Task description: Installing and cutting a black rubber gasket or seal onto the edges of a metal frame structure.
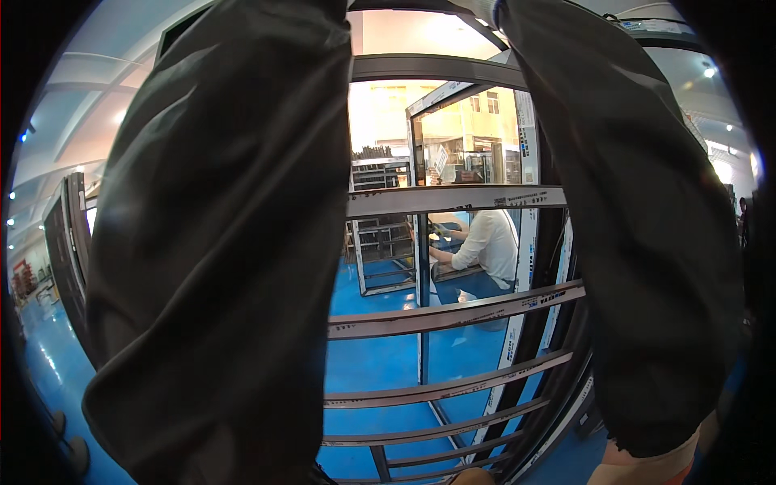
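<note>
Both my arms reach up in dark sleeves, the left sleeve and the right sleeve filling much of the head view. My left hand lies beyond the top edge. Of my right hand, only a pale gloved bit shows at the top, near the upper part of a dark metal frame; its fingers are out of sight. Between my arms stands this frame with several horizontal bars, among them a film-covered crossbar and a lower crossbar. Whether my right hand touches it, I cannot tell.
Behind the bars, a person in a white shirt works low down, seen through a glazed frame. A dark rack with stacked pieces stands farther back. Dark upright frames lean at left. The floor is blue.
</note>
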Available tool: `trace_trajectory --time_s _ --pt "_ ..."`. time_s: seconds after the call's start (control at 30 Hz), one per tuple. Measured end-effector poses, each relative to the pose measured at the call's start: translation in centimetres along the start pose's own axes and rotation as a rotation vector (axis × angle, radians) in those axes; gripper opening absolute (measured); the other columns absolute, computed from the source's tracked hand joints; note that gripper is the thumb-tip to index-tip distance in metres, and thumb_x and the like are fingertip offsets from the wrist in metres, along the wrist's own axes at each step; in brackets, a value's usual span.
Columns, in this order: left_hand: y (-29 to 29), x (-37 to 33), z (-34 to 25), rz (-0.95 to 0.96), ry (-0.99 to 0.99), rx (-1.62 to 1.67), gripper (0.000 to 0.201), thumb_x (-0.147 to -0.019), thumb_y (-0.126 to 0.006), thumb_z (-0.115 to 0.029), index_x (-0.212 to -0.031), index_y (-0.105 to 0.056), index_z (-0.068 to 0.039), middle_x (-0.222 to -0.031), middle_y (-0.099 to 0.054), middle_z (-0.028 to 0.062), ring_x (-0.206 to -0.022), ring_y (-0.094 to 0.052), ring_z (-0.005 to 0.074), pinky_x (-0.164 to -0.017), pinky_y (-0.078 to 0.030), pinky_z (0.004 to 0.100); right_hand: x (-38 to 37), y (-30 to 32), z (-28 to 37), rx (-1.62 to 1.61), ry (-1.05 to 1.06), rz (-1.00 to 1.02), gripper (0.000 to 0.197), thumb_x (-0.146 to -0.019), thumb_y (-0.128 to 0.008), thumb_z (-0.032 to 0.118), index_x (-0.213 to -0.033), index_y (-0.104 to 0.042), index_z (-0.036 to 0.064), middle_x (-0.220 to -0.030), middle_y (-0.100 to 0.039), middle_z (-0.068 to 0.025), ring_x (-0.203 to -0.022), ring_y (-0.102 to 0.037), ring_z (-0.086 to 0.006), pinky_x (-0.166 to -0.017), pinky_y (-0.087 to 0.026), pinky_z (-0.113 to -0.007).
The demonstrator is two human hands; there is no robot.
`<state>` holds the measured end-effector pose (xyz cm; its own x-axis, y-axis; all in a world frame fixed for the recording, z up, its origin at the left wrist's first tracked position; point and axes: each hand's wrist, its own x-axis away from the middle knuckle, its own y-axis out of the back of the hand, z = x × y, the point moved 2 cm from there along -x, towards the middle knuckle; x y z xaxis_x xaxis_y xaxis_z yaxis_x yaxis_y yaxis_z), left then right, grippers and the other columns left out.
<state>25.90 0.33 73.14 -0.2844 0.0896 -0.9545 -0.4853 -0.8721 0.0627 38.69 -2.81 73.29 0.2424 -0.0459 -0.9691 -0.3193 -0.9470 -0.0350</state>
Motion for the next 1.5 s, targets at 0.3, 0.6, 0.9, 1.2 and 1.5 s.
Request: trace_trajectory --time_s 0.3,0.6,0.9,1.2,1.5 --pt "-0.6 0.4 -0.3 -0.064 0.038 -0.132 0.026 -0.086 -0.054 -0.027 -0.105 -0.066 -0.014 -0.109 -0.064 0.0134 -0.106 -0.059 0.0288 -0.090 -0.046 0.0391 0.3 0.9 0.7 0.023 -0.044 -0.005 0.029 -0.085 -0.049 0.023 -0.101 -0.067 0.0062 -0.106 -0.065 -0.0185 -0.102 -0.061 -0.0327 -0.088 -0.047 -0.042" --pt "-0.1 1.9 4.8 -0.104 0.021 -0.128 0.029 -0.087 -0.056 -0.031 -0.110 -0.063 -0.016 -0.110 -0.064 0.0127 -0.106 -0.059 0.0297 -0.091 -0.044 0.0390 1.6 0.1 -5.5 0.056 0.134 -0.096 0.032 -0.085 -0.058 0.033 -0.105 -0.062 0.0095 -0.102 -0.064 -0.0178 -0.100 -0.060 -0.0344 -0.088 -0.045 -0.042" --pt "2.4 5.1 25.2 -0.098 0.260 -0.023 0.031 -0.085 -0.056 -0.033 -0.106 -0.065 -0.013 -0.099 -0.066 0.0167 -0.094 -0.063 0.0316 -0.082 -0.048 0.0386 3.8 -0.6 -16.1 0.170 -0.074 -0.118 0.026 -0.084 -0.058 0.029 -0.106 -0.063 0.0147 -0.102 -0.065 -0.0167 -0.099 -0.060 -0.0340 -0.087 -0.047 -0.042" --pt "3.5 6.9 25.0 0.001 0.281 -0.221 0.029 -0.082 -0.063 -0.027 -0.106 -0.065 -0.010 -0.097 -0.067 0.0173 -0.092 -0.063 0.0321 -0.081 -0.048 0.0404 5.9 1.8 -13.2 0.150 -0.182 -0.097 0.025 -0.084 -0.058 0.025 -0.105 -0.063 0.0114 -0.103 -0.064 -0.0187 -0.103 -0.058 -0.0352 -0.090 -0.044 -0.043" --pt "7.1 31.6 26.8 -0.010 0.547 0.388 0.048 -0.088 -0.059 -0.042 -0.121 -0.057 -0.007 -0.089 -0.066 0.0052 -0.077 -0.062 0.0171 -0.069 -0.048 0.0299 20.6 2.5 -5.3 -0.626 -0.325 0.067 0.043 -0.088 -0.062 0.029 -0.121 -0.055 0.0033 -0.104 -0.063 -0.0114 -0.097 -0.060 -0.0156 -0.085 -0.045 -0.026"
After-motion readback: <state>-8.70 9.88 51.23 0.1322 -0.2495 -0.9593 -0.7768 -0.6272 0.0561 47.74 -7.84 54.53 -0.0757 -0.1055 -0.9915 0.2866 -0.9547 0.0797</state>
